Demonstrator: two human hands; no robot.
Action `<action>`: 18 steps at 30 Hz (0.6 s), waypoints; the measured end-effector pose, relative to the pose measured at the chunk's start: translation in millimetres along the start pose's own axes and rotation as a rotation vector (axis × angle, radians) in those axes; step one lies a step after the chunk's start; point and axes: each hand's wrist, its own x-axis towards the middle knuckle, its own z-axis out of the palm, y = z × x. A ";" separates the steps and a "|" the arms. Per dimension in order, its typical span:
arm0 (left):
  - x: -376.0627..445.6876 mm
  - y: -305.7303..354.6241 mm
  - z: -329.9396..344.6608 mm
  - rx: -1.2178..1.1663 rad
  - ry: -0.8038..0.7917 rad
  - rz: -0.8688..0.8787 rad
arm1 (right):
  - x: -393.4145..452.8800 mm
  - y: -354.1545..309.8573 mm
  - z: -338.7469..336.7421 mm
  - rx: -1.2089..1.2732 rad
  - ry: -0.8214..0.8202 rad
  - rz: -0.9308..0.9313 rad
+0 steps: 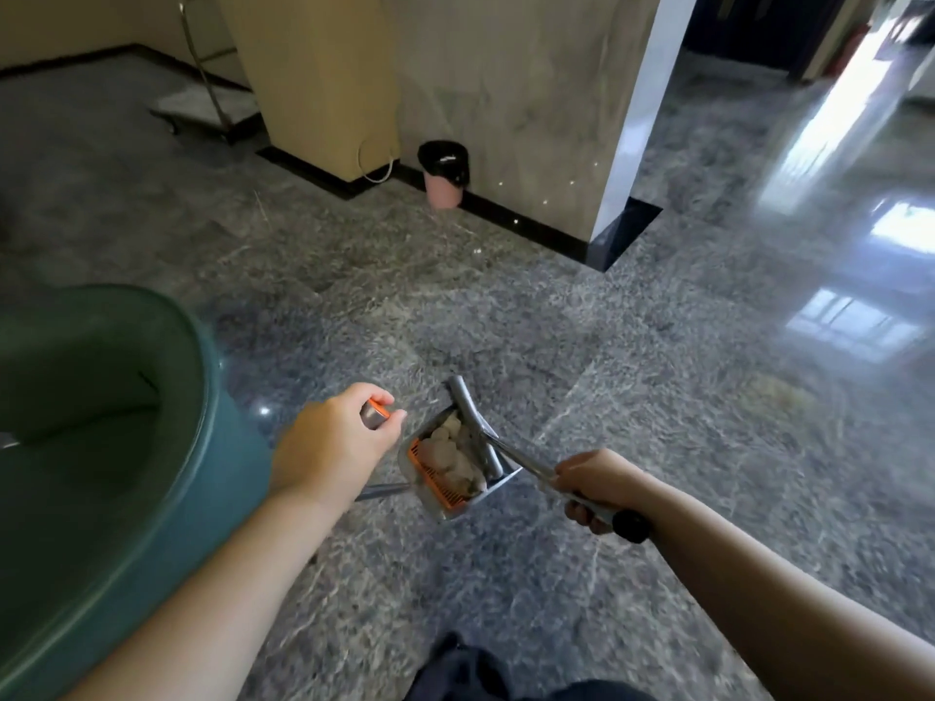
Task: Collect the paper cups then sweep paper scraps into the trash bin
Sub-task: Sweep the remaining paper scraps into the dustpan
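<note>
A grey dustpan (458, 465) with an orange comb edge hangs low over the floor, holding several crumpled white paper scraps (445, 450). My left hand (334, 442) grips the top of its upright handle, whose grey and orange end shows between my fingers. My right hand (594, 490) grips the metal broom handle (531, 468), black end cap toward me; the grey broom head (468, 407) rests against the dustpan. A small pink trash bin (444, 175) lined with a black bag stands far ahead by the wall base. No paper cups are visible.
A large green armchair (101, 447) fills the left side close to my left arm. A marble pillar (556, 108) with a black base stands ahead, a beige column (324, 73) to its left, a luggage trolley (202, 108) behind. Polished grey stone floor stretches right.
</note>
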 end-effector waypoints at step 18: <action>365.8 12.7 78.4 0.017 0.035 0.003 | 262.5 -250.9 -90.7 0.019 -0.003 -0.039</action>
